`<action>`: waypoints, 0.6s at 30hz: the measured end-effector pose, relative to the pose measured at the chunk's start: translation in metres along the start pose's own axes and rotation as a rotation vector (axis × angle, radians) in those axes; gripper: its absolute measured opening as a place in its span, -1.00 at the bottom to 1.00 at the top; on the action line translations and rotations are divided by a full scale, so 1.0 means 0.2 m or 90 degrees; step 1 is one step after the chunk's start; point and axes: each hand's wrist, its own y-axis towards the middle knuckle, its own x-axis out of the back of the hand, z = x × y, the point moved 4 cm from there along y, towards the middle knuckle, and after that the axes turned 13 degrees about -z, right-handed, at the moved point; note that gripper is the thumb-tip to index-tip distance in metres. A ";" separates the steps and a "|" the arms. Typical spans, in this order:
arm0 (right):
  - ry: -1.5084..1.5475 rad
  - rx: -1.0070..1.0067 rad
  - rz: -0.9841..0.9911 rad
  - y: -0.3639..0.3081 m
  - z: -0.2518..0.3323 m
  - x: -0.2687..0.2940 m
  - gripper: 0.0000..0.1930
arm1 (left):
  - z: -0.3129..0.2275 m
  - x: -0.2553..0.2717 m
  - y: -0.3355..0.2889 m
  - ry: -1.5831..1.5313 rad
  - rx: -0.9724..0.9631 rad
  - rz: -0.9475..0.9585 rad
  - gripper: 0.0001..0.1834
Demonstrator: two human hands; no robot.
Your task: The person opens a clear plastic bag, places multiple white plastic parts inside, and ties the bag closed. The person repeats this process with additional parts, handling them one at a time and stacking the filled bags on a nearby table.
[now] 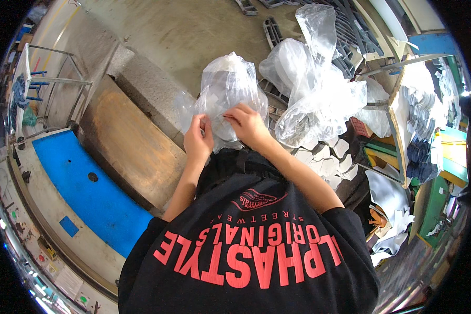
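Observation:
In front of my body sits a full clear plastic bag [229, 78] with whitish contents that I cannot make out. At its near left side my left hand [198, 138] has its fingers curled together, pinching the bag's film. My right hand [247, 125] is bent over the near face of the bag, thumb and fingertips pressed together on the plastic. A small gap separates the two hands. More clear plastic bags [319, 89], bulging and crumpled, lie just to the right.
Pale flat cut pieces [327, 159] are heaped right of my lap. A worn brown board [128, 141] and a bench with a blue top [83, 183] stand at left. Dark slatted racks [345, 31] lie at far right. A shelf frame [397, 125] holds stacked sheets.

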 end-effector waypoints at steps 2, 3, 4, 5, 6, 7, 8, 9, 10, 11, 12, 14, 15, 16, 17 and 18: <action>-0.024 0.067 0.019 -0.01 0.00 -0.04 -0.91 | -0.04 0.01 0.01 -0.013 -0.117 0.005 -0.66; -0.048 0.094 0.025 -0.01 -0.01 -0.04 -0.90 | -0.05 0.02 0.01 0.062 -0.120 0.043 -0.56; -0.072 0.119 0.042 -0.02 -0.01 -0.05 -0.90 | -0.04 0.02 0.00 0.147 -0.113 0.095 -0.46; -0.068 0.121 0.026 -0.02 -0.03 -0.04 -0.89 | -0.03 0.02 0.00 0.252 -0.091 0.147 -0.36; -0.084 0.076 0.006 -0.02 -0.05 -0.03 -0.90 | -0.05 0.02 -0.01 0.244 -0.105 0.146 -0.32; -0.099 0.037 -0.010 -0.02 -0.07 -0.02 -0.90 | -0.05 0.03 -0.01 0.258 -0.104 0.145 -0.28; -0.134 -0.045 -0.024 -0.03 -0.10 -0.02 -0.90 | -0.06 0.03 -0.02 0.262 -0.111 0.140 -0.24; -0.102 -0.031 -0.055 -0.03 -0.09 -0.01 -0.93 | -0.06 0.03 -0.02 0.271 -0.098 0.140 -0.25; -0.071 0.005 -0.029 -0.03 -0.08 -0.03 -0.92 | -0.06 0.03 -0.02 0.269 -0.094 0.139 -0.25; -0.049 0.020 -0.018 -0.04 -0.07 -0.05 -0.91 | -0.05 0.03 -0.02 0.266 -0.090 0.139 -0.25; -0.022 0.056 0.010 -0.05 -0.05 -0.07 -0.89 | -0.05 0.02 -0.02 0.258 -0.084 0.141 -0.24; -0.029 0.036 -0.011 -0.05 -0.05 -0.09 -0.89 | -0.04 0.02 -0.02 0.254 -0.061 0.156 -0.23; -0.036 0.040 -0.031 -0.05 -0.06 -0.09 -0.89 | -0.04 0.02 -0.02 0.250 -0.075 0.156 -0.23; -0.048 0.032 -0.062 -0.05 -0.06 -0.08 -0.89 | -0.03 0.02 -0.02 0.258 -0.077 0.159 -0.23; -0.052 0.017 -0.073 -0.05 -0.07 -0.08 -0.90 | -0.03 0.02 -0.02 0.259 -0.084 0.159 -0.23; -0.062 -0.015 -0.097 -0.05 -0.08 -0.07 -0.90 | -0.03 0.02 -0.02 0.265 -0.075 0.166 -0.22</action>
